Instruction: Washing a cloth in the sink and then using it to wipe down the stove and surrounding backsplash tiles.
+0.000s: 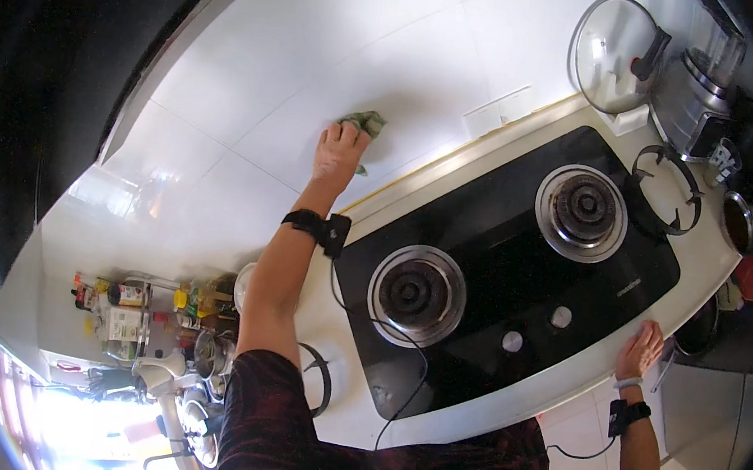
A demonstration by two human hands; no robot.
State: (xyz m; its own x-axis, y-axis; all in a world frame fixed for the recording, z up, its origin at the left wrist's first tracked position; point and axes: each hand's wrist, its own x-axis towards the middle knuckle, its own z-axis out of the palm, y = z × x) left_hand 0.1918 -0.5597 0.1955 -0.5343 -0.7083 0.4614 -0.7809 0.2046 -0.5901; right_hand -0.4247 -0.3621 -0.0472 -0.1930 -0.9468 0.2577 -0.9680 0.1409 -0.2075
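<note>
My left hand [338, 156] grips a green patterned cloth [367, 122] and presses it on the white tiled wall [261, 88] behind the stove. Part of the cloth is hidden under my fingers. Below that arm lies a black glass gas cooktop [484, 245] with two round burners, a left burner [416, 295] and a right burner [581, 212], both without their pan supports. My right hand [641, 349] rests flat on the front edge of the pale countertop [538, 386], right of the control knobs [561, 317], holding nothing.
One black pan support [668, 190] lies at the cooktop's right end, another [320, 379] on the counter at left. A glass lid [615, 54] leans on the wall beside a blender [699, 96]. Bottles [200, 301] crowd the left. A black cable [423, 369] crosses the cooktop.
</note>
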